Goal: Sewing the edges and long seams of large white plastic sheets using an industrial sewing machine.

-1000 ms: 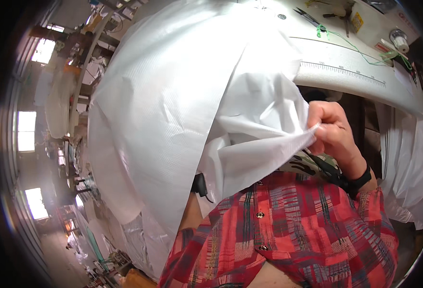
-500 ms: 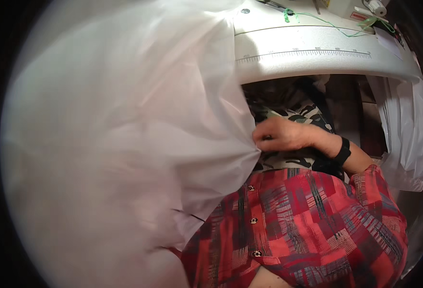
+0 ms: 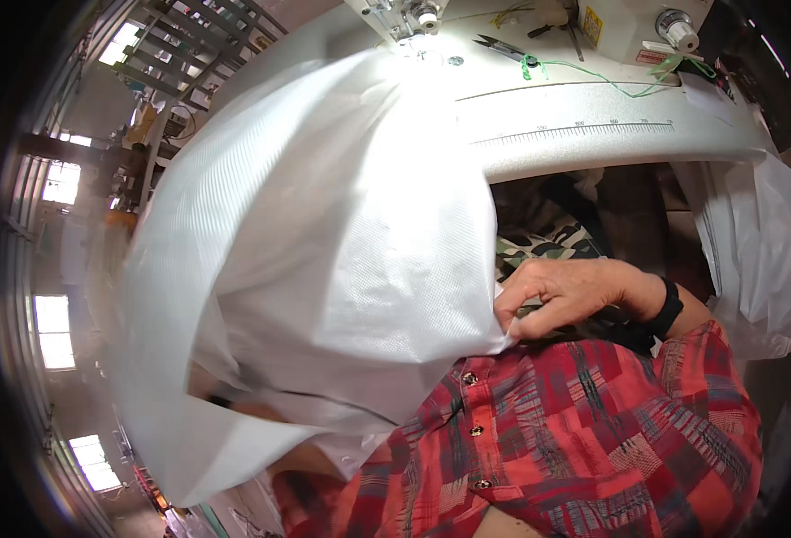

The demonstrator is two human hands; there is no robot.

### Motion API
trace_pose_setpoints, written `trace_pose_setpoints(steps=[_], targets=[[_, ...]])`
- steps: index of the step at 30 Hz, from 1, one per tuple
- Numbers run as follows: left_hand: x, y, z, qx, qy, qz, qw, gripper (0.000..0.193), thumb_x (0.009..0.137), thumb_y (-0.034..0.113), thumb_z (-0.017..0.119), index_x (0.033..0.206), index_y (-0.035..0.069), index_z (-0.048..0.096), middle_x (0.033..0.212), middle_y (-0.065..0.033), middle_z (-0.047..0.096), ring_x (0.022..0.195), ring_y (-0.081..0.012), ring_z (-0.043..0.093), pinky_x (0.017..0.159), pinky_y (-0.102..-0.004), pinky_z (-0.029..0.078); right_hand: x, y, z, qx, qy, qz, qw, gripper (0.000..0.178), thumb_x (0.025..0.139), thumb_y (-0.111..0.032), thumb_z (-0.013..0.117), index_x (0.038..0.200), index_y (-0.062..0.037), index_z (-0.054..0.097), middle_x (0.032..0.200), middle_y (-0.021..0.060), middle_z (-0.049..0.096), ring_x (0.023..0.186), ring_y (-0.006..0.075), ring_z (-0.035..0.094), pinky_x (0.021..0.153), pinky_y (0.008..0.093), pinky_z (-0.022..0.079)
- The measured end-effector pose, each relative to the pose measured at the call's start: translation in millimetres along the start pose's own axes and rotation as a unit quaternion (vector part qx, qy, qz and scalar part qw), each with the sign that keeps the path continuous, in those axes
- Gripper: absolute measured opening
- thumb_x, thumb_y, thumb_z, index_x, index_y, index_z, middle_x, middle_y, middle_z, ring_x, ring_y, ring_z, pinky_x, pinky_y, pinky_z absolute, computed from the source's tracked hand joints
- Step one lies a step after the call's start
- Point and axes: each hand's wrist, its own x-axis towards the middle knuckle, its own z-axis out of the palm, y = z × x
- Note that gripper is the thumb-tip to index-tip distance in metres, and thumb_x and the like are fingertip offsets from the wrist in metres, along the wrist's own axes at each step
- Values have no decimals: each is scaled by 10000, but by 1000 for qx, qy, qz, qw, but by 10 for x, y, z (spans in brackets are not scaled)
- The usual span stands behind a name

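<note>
A large white woven plastic sheet (image 3: 395,296), shiny and finely ribbed, spreads in loose folds over the left and middle of the view. Its upper end lies on the sewing machine bed beneath the bright machine head (image 3: 413,18). My right hand (image 3: 557,296), with a black band on the wrist, pinches the sheet's right edge just above my lap. The sheet covers most of my left arm; a bit of forearm (image 3: 310,462) shows below it at lower left, and the fingers of my left hand are hidden.
On the machine table lie small scissors (image 3: 508,49) and a green thread (image 3: 606,87). A ruler scale (image 3: 584,130) runs along the table's front edge. More white sheets (image 3: 763,242) hang at the right. Slatted racks (image 3: 194,49) and windows (image 3: 53,332) stand to the left.
The sheet has dropped and swung lower left, uncovering the machine head, scissors and the room at left. My right hand has come nearer my body, still pinching the edge.
</note>
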Motion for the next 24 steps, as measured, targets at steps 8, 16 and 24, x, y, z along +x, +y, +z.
trace_pose_setpoints(steps=[8,16,24], targets=[[-302,444,-396,-67,-20,115,991,691,945,528,443,1405,14,434,1396,-224,496,1302,-366,469,1071,-499,368,-109,879,122,-127,45,137,981,252,898,-243,586,868,-1,650,740,161,623,713,274,601,698,379,456],[-370,877,-913,-133,-6,232,964,751,933,588,415,1423,18,412,1376,-235,512,1280,-370,494,1042,-495,401,-180,804,150,-96,74,121,985,262,921,-273,612,913,-27,703,800,154,678,758,269,649,699,358,482],[-392,1062,-1146,-229,-5,340,912,812,921,648,386,1440,23,391,1357,-247,528,1258,-374,518,1012,-490,435,-617,529,77,-38,65,158,985,270,945,-256,614,943,-3,709,779,134,688,713,167,657,666,302,489]])
